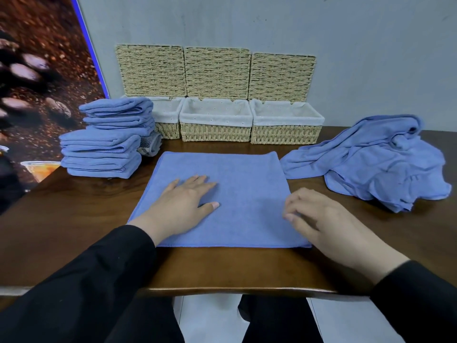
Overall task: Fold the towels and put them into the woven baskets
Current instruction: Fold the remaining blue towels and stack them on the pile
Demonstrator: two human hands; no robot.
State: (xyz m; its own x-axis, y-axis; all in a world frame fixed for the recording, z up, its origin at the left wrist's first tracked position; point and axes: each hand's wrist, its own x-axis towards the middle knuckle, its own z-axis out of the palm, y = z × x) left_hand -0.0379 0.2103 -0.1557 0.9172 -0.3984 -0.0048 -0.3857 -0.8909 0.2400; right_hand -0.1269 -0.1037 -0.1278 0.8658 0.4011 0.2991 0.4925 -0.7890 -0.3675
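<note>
Nearest the table's front edge, a blue towel (237, 194) lies spread flat on the dark wooden table (74, 219), squarely in front of the person. It looks close to square, its near hem running left to right along the table edge, its far hem pointing toward the baskets; no clear long axis from here.

The left hand (183, 201) lies flat on the towel's left half, palm down, fingers straight and spread a little, pointing right and away, thumb stuck out toward the middle. It presses the cloth and grips nothing. The black sleeve (99, 268) comes in from the lower left.

The right hand (321, 219) sits over the towel's right edge near the front corner, fingers bent and blurred, tips at the cloth. Whether they pinch the hem or only touch it, I cannot tell. Its forearm angles in from the lower right.

Further back, left, a stack of folded blue towels (103, 154) stands on the table, a second, smaller stack (121, 115) behind it. On the right lies a heap of unfolded blue towels (371, 162), crumpled.

At the back, three woven baskets with white liners stand side by side against the grey wall, lids raised: left basket (168, 120), partly hidden by the stacks, middle basket (215, 125), right basket (286, 127).
</note>
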